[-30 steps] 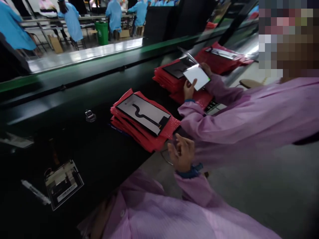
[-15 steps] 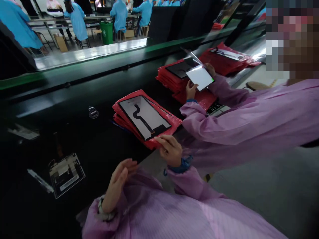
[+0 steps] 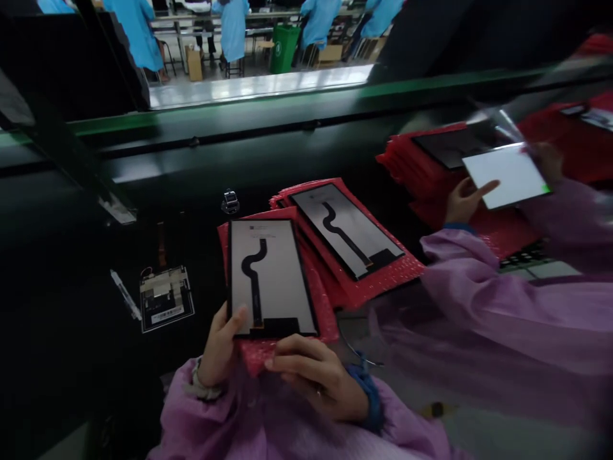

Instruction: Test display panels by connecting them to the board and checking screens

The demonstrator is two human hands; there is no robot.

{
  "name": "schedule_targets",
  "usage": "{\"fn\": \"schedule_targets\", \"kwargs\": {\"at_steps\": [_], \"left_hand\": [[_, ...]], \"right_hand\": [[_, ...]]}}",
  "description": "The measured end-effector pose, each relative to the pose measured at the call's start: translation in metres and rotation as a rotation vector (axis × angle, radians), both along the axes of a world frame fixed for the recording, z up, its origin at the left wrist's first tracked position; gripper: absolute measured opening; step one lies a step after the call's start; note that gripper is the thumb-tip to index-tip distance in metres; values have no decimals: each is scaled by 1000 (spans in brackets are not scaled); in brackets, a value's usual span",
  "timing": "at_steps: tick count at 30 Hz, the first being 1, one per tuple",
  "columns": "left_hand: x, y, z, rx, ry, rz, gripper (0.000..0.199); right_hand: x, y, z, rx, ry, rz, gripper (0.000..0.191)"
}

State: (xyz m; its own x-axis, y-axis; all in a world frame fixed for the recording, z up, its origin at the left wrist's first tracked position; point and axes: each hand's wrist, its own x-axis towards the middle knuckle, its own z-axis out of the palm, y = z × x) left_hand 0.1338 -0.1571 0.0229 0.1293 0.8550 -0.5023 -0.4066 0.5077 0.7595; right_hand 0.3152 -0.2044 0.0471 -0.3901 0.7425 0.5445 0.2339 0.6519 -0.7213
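Black-framed display panel [image 3: 268, 278], with a curving black strip down its pale grey face, is tilted up in front of the person on a red bubble pouch [image 3: 287, 332], its lower end above the black tabletop [image 3: 62, 268]. Left hand [image 3: 219, 345]: the fingers are clenched around the panel's lower left edge, with the thumb lying on its face. Right hand [image 3: 311, 377]: the fingers curl around the pouch just below the panel, grasping the red wrap rather than the panel itself.

Just beyond the fingers, a second panel [image 3: 345, 230] lies on a stack of red pouches [image 3: 383, 278], which the held pouch overlaps. Left of the fingers, a small circuit card [image 3: 165, 297] lies flat on the tabletop with a thin white stick [image 3: 125, 294] just beside it (its exact kind is too blurred to tell). A small metal clip [image 3: 230, 202] sits farther ahead.

Well right of the fingers, a co-worker's pink sleeve [image 3: 479, 306] reaches in. That person's 2 hands [image 3: 462, 204] hold a white-faced panel [image 3: 507, 176] over another red stack [image 3: 431, 204]. Far ahead stand blue-gowned workers [image 3: 232, 32] and a green bin [image 3: 282, 48].
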Motion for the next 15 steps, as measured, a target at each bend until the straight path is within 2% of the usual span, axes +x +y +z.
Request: {"fn": "schedule_targets", "kwargs": {"at_steps": [3,4,6,7,10,11,13,14,15], "left_hand": [[-32,-2,-4,0,96,48,69],[-39,-2,-5,9,123,50,70],[-49,-2,-9,51,181,41,68],[-52,-2,-10,81,212,37,66],[-56,-1,-16,182,336,21,63],[-57,0,-18,214,394,7,63],[-59,1,-22,276,548,-16,70],[-60,1,-25,303,628,-18,75],[-62,1,-28,325,702,-14,81]], "right_hand": [[6,15,26,-237,145,243,34],[7,22,35,-315,189,276,34],[5,46,50,-420,246,246,32],[1,63,56,-435,241,200,31],[-17,135,59,-284,126,-77,32],[-25,162,54,-204,24,-195,38],[-38,214,36,-182,-287,-380,53],[-43,235,26,-200,-449,-433,59],[-46,252,15,-209,-497,-443,61]]}}
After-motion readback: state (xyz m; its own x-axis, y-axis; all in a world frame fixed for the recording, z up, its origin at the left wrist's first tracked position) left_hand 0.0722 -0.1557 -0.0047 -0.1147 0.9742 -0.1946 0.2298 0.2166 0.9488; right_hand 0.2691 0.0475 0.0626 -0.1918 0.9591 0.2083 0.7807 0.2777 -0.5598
